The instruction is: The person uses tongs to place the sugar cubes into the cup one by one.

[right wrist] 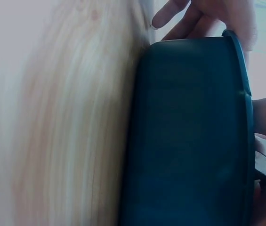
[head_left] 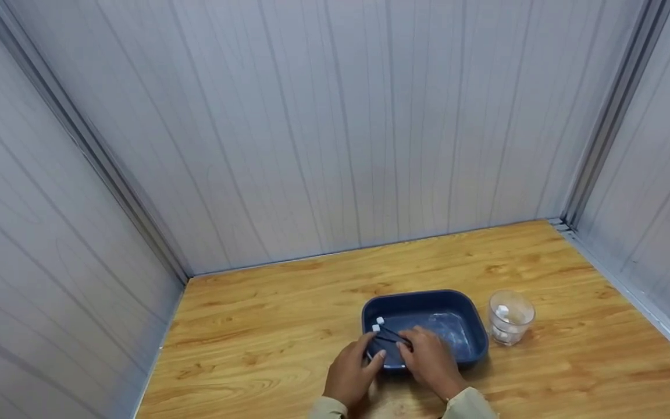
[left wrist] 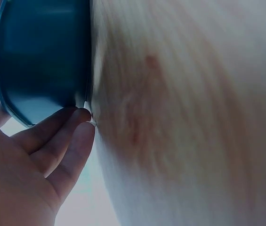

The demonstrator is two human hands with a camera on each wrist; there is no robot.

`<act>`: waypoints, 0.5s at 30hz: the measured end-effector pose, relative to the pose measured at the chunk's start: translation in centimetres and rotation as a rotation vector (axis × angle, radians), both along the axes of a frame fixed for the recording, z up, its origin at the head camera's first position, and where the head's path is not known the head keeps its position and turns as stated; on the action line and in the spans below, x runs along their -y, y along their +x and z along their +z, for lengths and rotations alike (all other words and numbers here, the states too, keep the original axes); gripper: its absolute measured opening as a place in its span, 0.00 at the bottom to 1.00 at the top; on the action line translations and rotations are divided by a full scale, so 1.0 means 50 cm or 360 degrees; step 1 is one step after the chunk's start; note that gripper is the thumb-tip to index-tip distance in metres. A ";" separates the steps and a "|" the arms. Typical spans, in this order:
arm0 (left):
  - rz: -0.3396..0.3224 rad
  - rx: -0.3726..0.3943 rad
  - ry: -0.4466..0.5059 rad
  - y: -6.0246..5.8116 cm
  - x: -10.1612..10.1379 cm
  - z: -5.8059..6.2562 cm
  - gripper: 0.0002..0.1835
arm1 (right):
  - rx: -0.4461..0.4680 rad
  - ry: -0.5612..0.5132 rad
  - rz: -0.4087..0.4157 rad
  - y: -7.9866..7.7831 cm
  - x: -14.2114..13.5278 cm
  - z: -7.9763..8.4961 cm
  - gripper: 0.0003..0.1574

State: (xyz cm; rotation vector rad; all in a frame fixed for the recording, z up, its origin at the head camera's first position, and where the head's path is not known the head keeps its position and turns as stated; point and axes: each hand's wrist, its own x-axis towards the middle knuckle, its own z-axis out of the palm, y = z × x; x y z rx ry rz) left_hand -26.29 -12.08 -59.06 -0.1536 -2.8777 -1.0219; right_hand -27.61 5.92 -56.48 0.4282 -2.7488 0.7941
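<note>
A dark blue rectangular tray (head_left: 474,326) stands on the wooden table, and two small white cubes, one (head_left: 380,320) just behind the other (head_left: 376,329), are at its left end. My left hand (head_left: 351,369) grips the tray's near left corner; in the left wrist view, several fingers (left wrist: 60,141) lie along the outer wall. Over the near side, my right hand (head_left: 431,358) holds thin black tongs (head_left: 392,333). Their two prongs spread leftward, tips close to the nearer cube. Whether they touch it, I cannot tell. In the right wrist view the tray wall (right wrist: 189,127) hides most of the tongs.
Just right of the tray stands a clear glass (head_left: 511,320) with several white cubes (head_left: 502,311) inside. The wood-grain table (head_left: 253,349) extends left and right. Pale panels (head_left: 335,128) close it in at the back and both sides.
</note>
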 end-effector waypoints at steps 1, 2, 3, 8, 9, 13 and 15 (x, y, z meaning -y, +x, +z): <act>-0.0005 -0.0011 0.0000 0.001 0.000 0.000 0.26 | 0.0001 0.0004 0.0000 0.000 0.001 -0.001 0.14; -0.0007 -0.0022 -0.0001 0.001 0.000 0.000 0.26 | 0.0002 0.0011 -0.0001 0.001 0.001 -0.001 0.15; -0.0009 -0.0032 -0.0004 0.002 0.001 -0.001 0.26 | 0.0005 0.0017 -0.0001 0.001 0.002 -0.001 0.15; -0.0018 -0.0067 -0.0020 0.002 0.001 -0.002 0.27 | 0.0055 0.0057 0.0010 0.002 0.001 -0.001 0.15; -0.0018 -0.0066 -0.0020 0.002 0.001 -0.003 0.27 | 0.0067 0.0057 0.0014 0.002 0.000 -0.001 0.15; -0.0003 -0.0047 -0.0012 -0.001 -0.001 -0.004 0.26 | 0.0073 0.0046 0.0034 0.001 -0.003 -0.005 0.14; 0.0003 -0.0034 -0.0012 -0.001 -0.002 -0.005 0.26 | 0.0043 0.0034 0.0036 0.001 -0.005 -0.008 0.13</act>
